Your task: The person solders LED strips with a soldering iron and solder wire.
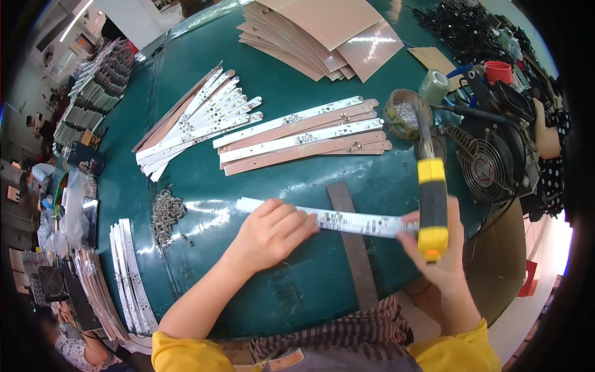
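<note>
My left hand (pixel 271 234) is closed over the left part of a narrow white LED strip board (pixel 362 223) with small components along its face. The strip lies across a dark flat bar (pixel 352 248) on the table. My right hand (pixel 451 257) is at the strip's other end, with fingertips against it. A tool with a yellow-and-black handle (pixel 432 208) stands over that hand and covers part of the fingers. Its shiny narrow end points away from me. Just how the hand grips the tool is partly hidden.
Strip boards lie in a middle stack (pixel 297 133), a fanned stack (pixel 195 124) and a left stack (pixel 131 279). A pile of small metal parts (pixel 166 217) sits left. Brown sheets (pixel 322 37), a tape-roll container (pixel 403 115) and a fan (pixel 485 170) stand beyond. Other people are nearby.
</note>
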Tool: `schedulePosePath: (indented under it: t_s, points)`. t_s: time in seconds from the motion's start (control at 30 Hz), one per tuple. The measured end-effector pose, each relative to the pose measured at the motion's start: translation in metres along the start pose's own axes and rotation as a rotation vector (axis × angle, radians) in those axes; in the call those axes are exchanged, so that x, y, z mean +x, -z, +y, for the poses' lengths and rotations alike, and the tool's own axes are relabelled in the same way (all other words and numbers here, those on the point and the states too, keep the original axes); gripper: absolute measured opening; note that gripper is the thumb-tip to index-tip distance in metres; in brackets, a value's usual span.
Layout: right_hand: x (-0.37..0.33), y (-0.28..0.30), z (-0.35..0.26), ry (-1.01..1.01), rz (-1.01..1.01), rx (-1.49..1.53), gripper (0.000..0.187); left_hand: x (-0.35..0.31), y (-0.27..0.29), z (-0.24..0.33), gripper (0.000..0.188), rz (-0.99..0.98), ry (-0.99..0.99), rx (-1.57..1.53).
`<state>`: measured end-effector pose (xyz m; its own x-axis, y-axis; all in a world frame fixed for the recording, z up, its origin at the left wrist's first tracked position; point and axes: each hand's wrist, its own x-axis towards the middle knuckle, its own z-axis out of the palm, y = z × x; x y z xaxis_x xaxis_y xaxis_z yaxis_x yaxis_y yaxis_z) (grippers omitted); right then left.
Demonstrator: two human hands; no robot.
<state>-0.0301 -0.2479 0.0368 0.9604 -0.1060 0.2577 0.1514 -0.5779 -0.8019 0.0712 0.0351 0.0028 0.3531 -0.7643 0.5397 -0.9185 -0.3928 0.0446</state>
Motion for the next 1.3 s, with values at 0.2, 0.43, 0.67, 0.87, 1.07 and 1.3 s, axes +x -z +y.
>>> schedulePosePath:
  t_s: [0.2,0.43,0.67,0.87,1.07,1.3]
  points:
    - [-0.034,0.013,0.02,0.142,0.078,-0.146,0.062,0.011,0.009,-0.008,0.039,-0.01,0.225,-0.145]
    - [-0.04,0.01,0.02,0.018,0.202,0.261,0.056,0.052,-0.039,-0.092,0.072,-0.09,0.324,-0.059]
    - [-0.057,0.019,0.022,-0.147,0.265,0.374,0.061,0.058,-0.039,-0.086,0.072,-0.237,0.255,0.074]
    - [-0.065,0.021,0.027,-0.166,0.279,0.371,0.06,0.057,-0.024,-0.082,0.076,-0.262,0.223,0.035]
    - [-0.07,0.022,0.025,-0.197,0.277,0.409,0.058,0.053,-0.026,-0.081,0.063,-0.267,0.254,0.074]
    - [-0.075,0.022,0.026,-0.212,0.275,0.432,0.059,0.06,-0.018,-0.076,0.053,-0.368,0.382,-0.007]
